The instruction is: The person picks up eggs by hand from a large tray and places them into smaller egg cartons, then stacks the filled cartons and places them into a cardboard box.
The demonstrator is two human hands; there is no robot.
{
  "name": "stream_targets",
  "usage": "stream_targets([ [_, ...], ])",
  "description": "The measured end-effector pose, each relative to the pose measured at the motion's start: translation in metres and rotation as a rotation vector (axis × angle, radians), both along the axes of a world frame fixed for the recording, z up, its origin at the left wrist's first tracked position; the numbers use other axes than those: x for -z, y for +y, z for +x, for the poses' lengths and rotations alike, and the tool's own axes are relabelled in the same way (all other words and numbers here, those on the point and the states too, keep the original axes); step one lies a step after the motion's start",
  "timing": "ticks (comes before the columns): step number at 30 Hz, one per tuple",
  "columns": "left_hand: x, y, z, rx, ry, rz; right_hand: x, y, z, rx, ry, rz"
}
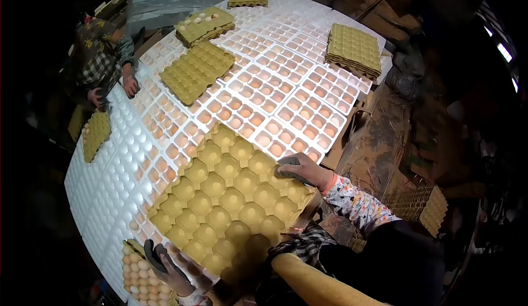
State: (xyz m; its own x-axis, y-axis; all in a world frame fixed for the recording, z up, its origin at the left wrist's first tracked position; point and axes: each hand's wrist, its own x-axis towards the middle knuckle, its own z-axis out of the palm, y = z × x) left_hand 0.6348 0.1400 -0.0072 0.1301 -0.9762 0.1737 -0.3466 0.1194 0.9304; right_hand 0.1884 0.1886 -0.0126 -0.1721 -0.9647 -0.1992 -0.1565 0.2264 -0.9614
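A large yellow-green pulp egg tray [223, 196], with no eggs on its upper face, lies tilted across the near part of the table. My right hand [303, 171], in a glove with dark fingertips, grips its right-hand edge. Beyond the tray's lower left side is my left hand [169, 270], also gloved, fingers stretched out and holding nothing. Close beside those fingers, a pulp tray full of eggs [140, 276] sits at the lower left. White divided trays [286, 105] with an egg in most cells spread out under and past the big tray.
Stacks of pulp trays stand on the table, one at the right [355, 50], one at the centre left [198, 72]. A few eggs lie on another stack [204, 23]. At the far left a co-worker [102, 58] handles a tray [97, 136]. More trays [421, 207] stand low right.
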Motion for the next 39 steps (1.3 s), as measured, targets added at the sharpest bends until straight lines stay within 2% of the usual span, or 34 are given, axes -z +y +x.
stream_targets([
  [1, -0.004, 0.014, -0.02, -0.076, -0.112, -0.017, 0.002, 0.0, -0.023, 0.084, -0.084, -0.029],
  [2, 0.008, 0.024, -0.034, -0.065, -0.297, -0.021, 0.019, -0.003, -0.06, 0.057, 0.026, -0.319],
  [5, 0.053, 0.06, -0.101, -0.041, -0.904, 0.041, 0.042, -0.001, -0.181, 0.296, 0.871, -0.607],
  [6, 0.064, 0.066, -0.118, -0.045, -0.979, 0.144, 0.033, -0.005, -0.212, 0.4, 0.717, -0.59],
  [8, 0.082, 0.065, -0.117, -0.112, -1.098, 0.147, 0.013, -0.025, -0.269, 0.684, -0.021, -0.525],
  [9, 0.086, 0.063, -0.118, -0.137, -1.166, 0.15, 0.011, -0.041, -0.306, 0.808, -0.224, -0.548],
  [10, 0.084, 0.064, -0.123, -0.16, -1.127, 0.171, 0.018, -0.06, -0.346, 0.927, -0.335, -0.574],
  [11, 0.066, 0.061, -0.132, -0.122, -1.11, 0.226, 0.034, -0.083, -0.389, 1.046, -0.366, -0.595],
  [13, 0.045, 0.052, -0.156, -0.126, -1.042, 0.161, 0.107, -0.123, -0.497, 1.305, -0.161, -0.567],
  [15, 0.066, 0.047, -0.143, -0.093, -1.042, 0.136, 0.121, -0.146, -0.524, 1.459, -0.184, -0.326],
  [16, 0.074, 0.047, -0.135, -0.081, -1.06, 0.132, 0.135, -0.155, -0.533, 1.57, 0.198, -0.178],
  [17, 0.079, 0.059, -0.122, -0.085, -1.094, 0.146, 0.156, -0.157, -0.533, 1.417, 0.224, -0.182],
  [18, 0.075, 0.059, -0.13, -0.105, -1.055, 0.112, 0.171, -0.159, -0.527, 1.264, 0.246, -0.193],
  [19, 0.069, 0.057, -0.132, -0.065, -1.059, 0.116, 0.146, -0.15, -0.49, 0.911, -0.111, -0.318],
  [20, 0.073, 0.061, -0.131, -0.133, -1.091, 0.183, 0.127, -0.142, -0.431, 0.726, -0.172, -0.252],
  [21, 0.067, 0.055, -0.137, -0.102, -1.031, 0.152, 0.11, -0.135, -0.363, 0.543, -0.235, -0.212],
  [22, 0.079, 0.061, -0.126, -0.154, -1.066, 0.131, 0.114, -0.122, -0.298, 0.387, -0.239, -0.113],
  [23, 0.06, 0.049, -0.146, -0.105, -1.053, 0.128, 0.112, -0.102, -0.242, 0.238, -0.235, -0.031],
  [24, 0.062, 0.047, -0.144, -0.101, -1.01, 0.106, 0.143, -0.077, -0.197, -0.017, -0.028, -0.045],
  [25, 0.067, 0.051, -0.138, -0.099, -1.059, 0.074, 0.115, -0.059, -0.143, -0.164, -0.296, 0.186],
  [26, 0.067, 0.052, -0.135, -0.095, -1.083, 0.087, 0.141, -0.041, -0.101, -0.342, -0.228, -0.049],
  [28, 0.062, 0.05, -0.118, -0.094, -0.926, 0.134, 0.126, -0.017, -0.015, -0.194, -0.31, -0.12],
  [29, 0.057, 0.046, -0.107, -0.108, -0.795, 0.186, 0.125, -0.018, 0.005, -0.292, -0.237, -0.134],
  [30, 0.057, 0.044, -0.094, -0.24, -0.701, 0.177, 0.126, -0.02, 0.022, -0.38, -0.159, -0.152],
  [32, 0.074, 0.039, -0.06, -0.457, -0.474, 0.25, 0.137, -0.019, 0.055, -0.343, 0.024, -0.208],
  [33, 0.093, 0.034, -0.028, -0.4, 0.092, 0.445, 0.142, -0.019, 0.072, -0.321, 0.116, -0.231],
  [35, 0.072, 0.02, -0.047, -0.374, 0.375, 0.74, 0.083, -0.049, 0.066, -0.417, -0.105, 0.127],
  [36, 0.132, 0.027, -0.012, -0.212, 0.271, 0.561, 0.09, -0.05, 0.069, -0.372, -0.291, 0.135],
  [38, 0.138, 0.023, -0.011, -0.095, 0.054, 0.438, 0.106, -0.052, 0.074, -0.347, -0.109, 0.102],
  [39, 0.108, 0.019, -0.032, -0.145, 0.319, 0.534, 0.106, -0.053, 0.082, -0.28, -0.172, 0.167],
])
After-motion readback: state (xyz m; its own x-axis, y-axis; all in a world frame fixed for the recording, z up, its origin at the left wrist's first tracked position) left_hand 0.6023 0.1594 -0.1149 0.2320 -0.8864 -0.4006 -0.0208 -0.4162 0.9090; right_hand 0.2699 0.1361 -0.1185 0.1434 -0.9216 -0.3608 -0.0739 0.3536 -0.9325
